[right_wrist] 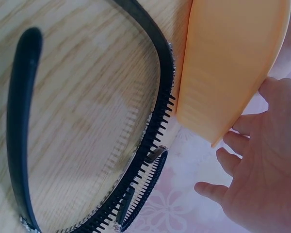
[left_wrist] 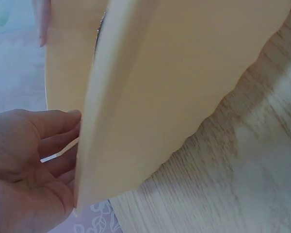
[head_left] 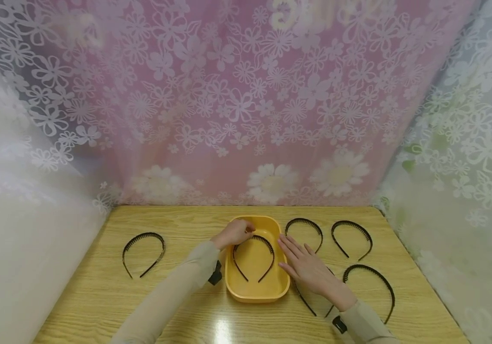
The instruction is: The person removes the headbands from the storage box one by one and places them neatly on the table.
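Note:
A yellow plastic tray (head_left: pixel 257 300) stands on the table, with a black toothed headband (head_left: pixel 267 273) inside it, arch toward the back. My left hand (head_left: pixel 235 233) reaches over the tray's back left rim with bent fingers, their tips right at the top of that headband. In the left wrist view the tray wall hides those fingertips, so I cannot tell whether they grip the headband. My right hand (head_left: pixel 306 265) lies along the tray's right side, fingers extended and touching the rim, as the right wrist view also shows. Beneath this hand lies another black headband (head_left: pixel 305 301), partly covered.
More black headbands lie on the wooden table (head_left: pixel 194 315): one headband (head_left: pixel 158 239) at left, a headband (head_left: pixel 303 220) behind my right hand, a headband (head_left: pixel 370 241) at back right and a headband (head_left: pixel 389 286) at front right. Flowered curtains (head_left: pixel 246 119) enclose the table.

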{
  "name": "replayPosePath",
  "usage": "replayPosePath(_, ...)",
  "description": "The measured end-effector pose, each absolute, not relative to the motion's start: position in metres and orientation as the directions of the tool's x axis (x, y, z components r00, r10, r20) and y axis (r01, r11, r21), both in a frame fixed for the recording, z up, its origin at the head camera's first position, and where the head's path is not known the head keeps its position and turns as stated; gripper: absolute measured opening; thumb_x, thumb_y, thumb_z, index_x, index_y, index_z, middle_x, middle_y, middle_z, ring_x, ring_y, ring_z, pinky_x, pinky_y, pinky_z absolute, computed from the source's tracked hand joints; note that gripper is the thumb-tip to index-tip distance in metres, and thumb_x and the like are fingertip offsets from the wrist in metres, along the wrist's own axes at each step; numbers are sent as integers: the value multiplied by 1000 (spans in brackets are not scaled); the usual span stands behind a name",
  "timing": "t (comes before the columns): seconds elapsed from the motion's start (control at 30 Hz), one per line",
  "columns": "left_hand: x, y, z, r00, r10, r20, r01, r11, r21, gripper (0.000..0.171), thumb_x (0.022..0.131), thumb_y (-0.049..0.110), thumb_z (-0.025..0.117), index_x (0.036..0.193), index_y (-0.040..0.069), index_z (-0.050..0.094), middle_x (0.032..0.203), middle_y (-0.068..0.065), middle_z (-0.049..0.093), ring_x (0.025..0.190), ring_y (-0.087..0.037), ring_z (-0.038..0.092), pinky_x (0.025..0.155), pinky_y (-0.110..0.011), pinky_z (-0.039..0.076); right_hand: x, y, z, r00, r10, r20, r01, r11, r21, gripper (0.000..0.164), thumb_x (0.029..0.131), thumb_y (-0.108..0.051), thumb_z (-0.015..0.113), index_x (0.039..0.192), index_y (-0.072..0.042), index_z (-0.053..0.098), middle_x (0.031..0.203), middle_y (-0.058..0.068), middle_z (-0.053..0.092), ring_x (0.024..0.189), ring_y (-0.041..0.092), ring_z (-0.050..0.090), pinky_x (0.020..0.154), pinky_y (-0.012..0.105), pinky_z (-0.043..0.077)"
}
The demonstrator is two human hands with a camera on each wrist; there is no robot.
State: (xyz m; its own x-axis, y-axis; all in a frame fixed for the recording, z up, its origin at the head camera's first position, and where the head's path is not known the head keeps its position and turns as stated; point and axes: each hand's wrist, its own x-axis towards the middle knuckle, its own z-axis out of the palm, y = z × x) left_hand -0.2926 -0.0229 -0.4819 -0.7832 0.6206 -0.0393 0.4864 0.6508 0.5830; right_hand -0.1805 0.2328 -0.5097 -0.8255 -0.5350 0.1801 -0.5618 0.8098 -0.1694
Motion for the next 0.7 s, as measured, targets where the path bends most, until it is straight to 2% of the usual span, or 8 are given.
replayPosePath(0.27,-290,-22,-480,-760,646,-74,522,675,521,24,100,2,60,121,-5,70,119,-18,71,110,-33,67,92,-42,56,-179,230,-507,-815,-541,206,-575,800,-174,65,105,-34,55,157,-1,35,163,16,32,148,38,32,111,68,33)
replayPosePath(0.53,-286,-19,-475,-731,667,-143,532,689,493,19,100,8,64,114,3,75,112,-11,74,105,-28,68,92,-39,55,-177,228,-502,-827,-531,187,-560,810,-174,66,103,-30,59,158,-2,33,164,15,31,150,36,31,112,68,31)
replayPosePath(0.7,-284,-17,-476,-722,673,-160,524,683,508,17,101,13,64,108,6,78,104,-8,76,93,-23,70,83,-35,57,-176,228,-502,-821,-535,199,-566,809,-160,65,104,-31,58,157,-1,35,163,16,33,148,38,33,110,69,33)
